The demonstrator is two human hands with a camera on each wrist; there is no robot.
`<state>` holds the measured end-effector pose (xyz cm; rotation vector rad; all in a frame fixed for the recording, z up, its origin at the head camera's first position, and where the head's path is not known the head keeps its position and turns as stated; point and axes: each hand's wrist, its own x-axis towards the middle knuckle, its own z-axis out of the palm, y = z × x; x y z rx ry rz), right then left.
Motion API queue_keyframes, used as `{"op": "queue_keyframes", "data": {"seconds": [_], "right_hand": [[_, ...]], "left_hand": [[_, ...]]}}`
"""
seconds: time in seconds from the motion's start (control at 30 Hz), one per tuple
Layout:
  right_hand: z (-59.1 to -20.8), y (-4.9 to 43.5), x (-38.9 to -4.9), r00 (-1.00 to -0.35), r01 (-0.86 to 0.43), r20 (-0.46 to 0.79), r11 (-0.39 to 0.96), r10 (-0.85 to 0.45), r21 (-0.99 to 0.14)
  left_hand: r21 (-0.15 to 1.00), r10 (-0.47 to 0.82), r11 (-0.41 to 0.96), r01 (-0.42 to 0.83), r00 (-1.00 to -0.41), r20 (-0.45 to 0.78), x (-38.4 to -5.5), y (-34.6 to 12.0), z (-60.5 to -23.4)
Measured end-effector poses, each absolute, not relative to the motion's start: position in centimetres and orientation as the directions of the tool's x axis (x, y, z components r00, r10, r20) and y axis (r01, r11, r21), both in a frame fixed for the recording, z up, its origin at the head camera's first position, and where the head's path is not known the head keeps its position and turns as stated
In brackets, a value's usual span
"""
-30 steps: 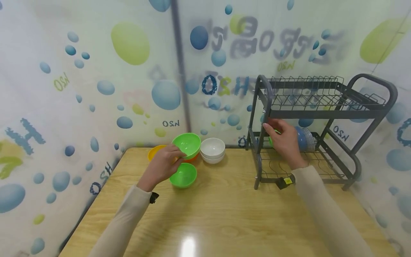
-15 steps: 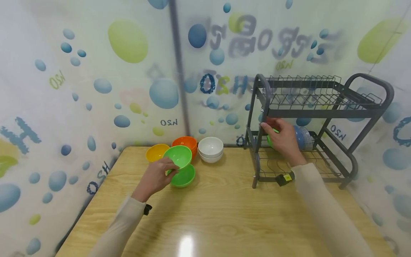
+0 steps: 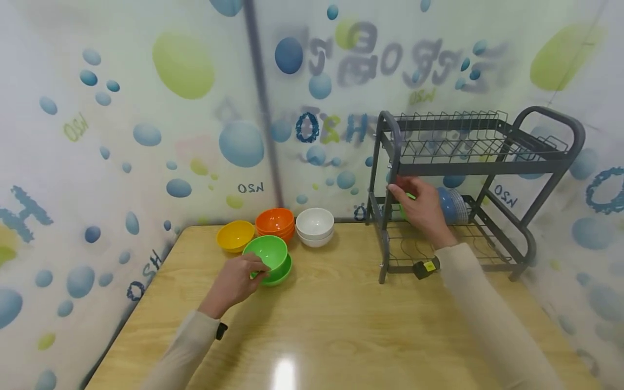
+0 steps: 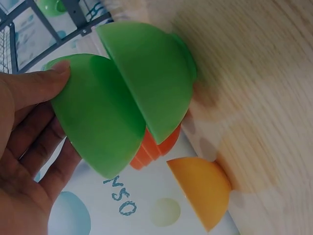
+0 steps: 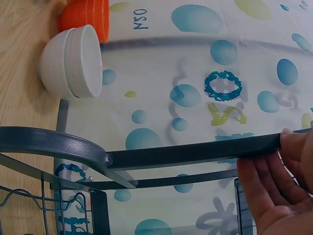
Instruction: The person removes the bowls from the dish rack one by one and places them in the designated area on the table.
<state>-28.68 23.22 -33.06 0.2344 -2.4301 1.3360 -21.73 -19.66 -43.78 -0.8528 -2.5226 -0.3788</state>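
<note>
My left hand (image 3: 239, 279) pinches the rim of a green bowl (image 3: 265, 252) between thumb and fingers. That bowl is slightly tilted and overlaps a second green bowl (image 3: 283, 273) standing on the table. In the left wrist view the held bowl (image 4: 98, 112) sits partly within the rim of the lower bowl (image 4: 156, 73). At the right, my right hand (image 3: 425, 208) grips the left front post (image 5: 195, 152) of a dark grey two-tier dish rack (image 3: 480, 168), thumb on one side and fingers on the other.
Behind the green bowls stand a yellow bowl (image 3: 236, 236), stacked orange bowls (image 3: 274, 221) and two nested white bowls (image 3: 315, 223) along the patterned wall curtain. On the rack's lower tier, blue bowls (image 3: 450, 206) and a green bowl (image 3: 405, 210) stand on edge, partly behind my right hand.
My left hand has brought the green bowl down from in front of the orange stack onto the other green bowl. My right hand stays on the rack post, and the head view has shifted slightly.
</note>
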Motion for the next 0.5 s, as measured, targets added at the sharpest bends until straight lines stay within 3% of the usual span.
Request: {"op": "queue_keyframes", "data": {"seconds": [0.5], "right_hand": [[-33.3,23.0,-28.7,-0.919,-0.321,0.393,0.532,0.023,-0.783]], "left_hand": [[0.121,0.510,0.785,0.608,-0.744,0.431,-21.6,-19.1,-45.2]]}}
